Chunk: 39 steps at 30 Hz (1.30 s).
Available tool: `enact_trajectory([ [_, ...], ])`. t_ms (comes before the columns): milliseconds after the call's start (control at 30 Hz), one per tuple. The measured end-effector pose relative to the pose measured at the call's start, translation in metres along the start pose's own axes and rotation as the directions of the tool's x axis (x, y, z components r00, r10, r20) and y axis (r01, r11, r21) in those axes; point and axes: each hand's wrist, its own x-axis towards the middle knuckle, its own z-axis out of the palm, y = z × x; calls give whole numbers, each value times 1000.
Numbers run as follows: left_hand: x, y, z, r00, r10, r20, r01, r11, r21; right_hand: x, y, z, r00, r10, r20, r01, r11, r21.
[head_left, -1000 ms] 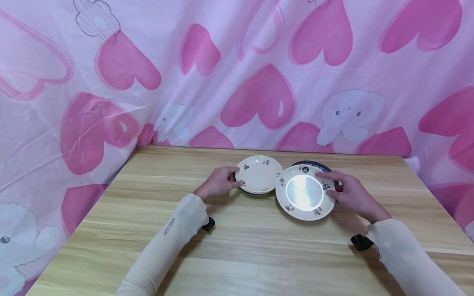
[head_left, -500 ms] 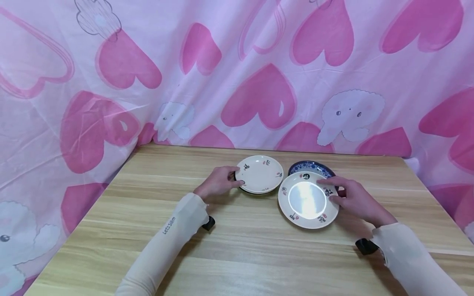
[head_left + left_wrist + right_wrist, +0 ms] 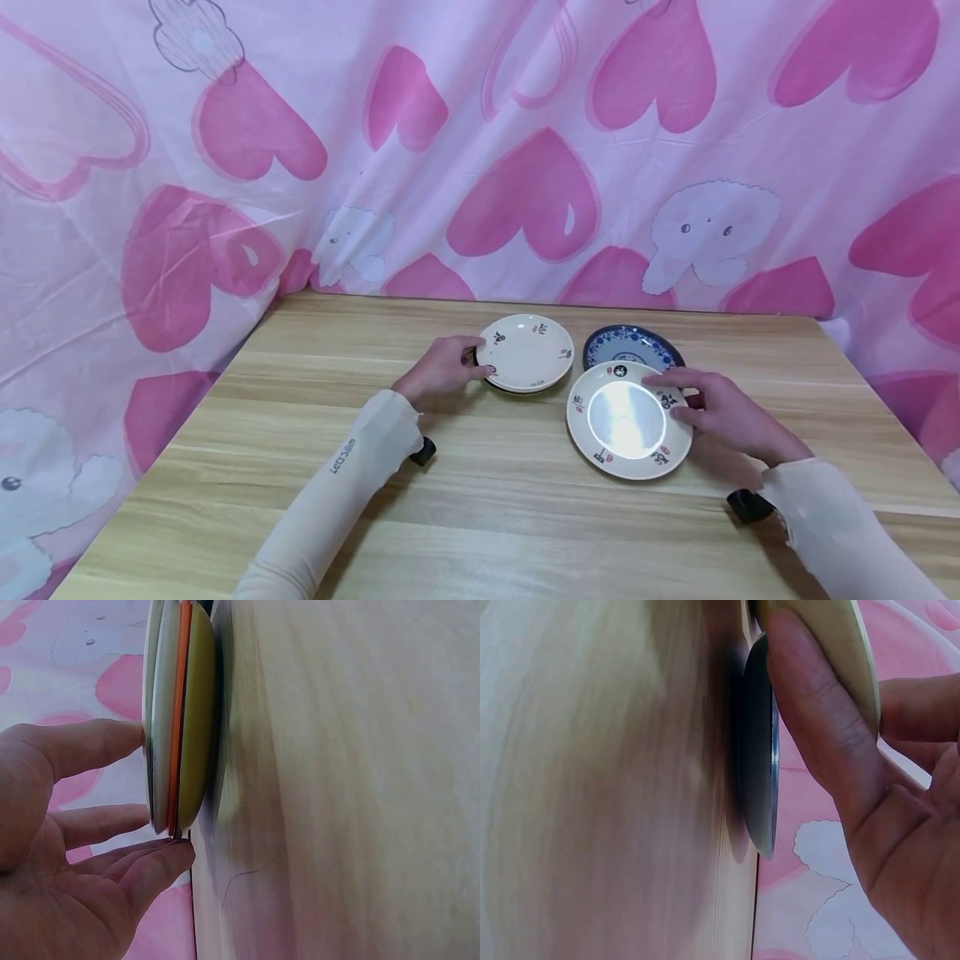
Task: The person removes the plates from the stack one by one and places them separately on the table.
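Note:
My left hand [image 3: 442, 367] is at the left edge of a stack of small plates [image 3: 528, 354], whose top plate is cream with small printed figures. In the left wrist view, the thumb and fingers lie along the rim, and orange and yellow plate edges [image 3: 196, 720] show lower in the stack. My right hand [image 3: 731, 417] pinches a similar cream plate [image 3: 628, 421] by its right rim, with digits on both faces. That plate is raised above the table and overlaps the front of a blue-and-white patterned plate [image 3: 630, 343], which lies behind it.
The wood-grain table [image 3: 450, 508] ends at the back and left against a pink cloth [image 3: 420, 183] printed with hearts and white animals. The blue plate stands close beside the stack. Each wrist wears a black device [image 3: 423, 452].
My right hand has drawn the cream plate toward the front and slightly right, uncovering more of the blue plate. The left hand and the stack have stayed in place.

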Motion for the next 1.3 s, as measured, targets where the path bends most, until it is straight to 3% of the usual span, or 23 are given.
enact_trajectory([
  [1033, 1, 0, -1, 1000, 31, 1, -31, 998, 49, -12, 12, -7, 992, -51, 111, 51, 999, 1],
  [1300, -1, 2, -1, 999, 35, -4, -35, 998, 52, -15, 14, -5, 990, -23, 137, 23, 1000, 4],
])
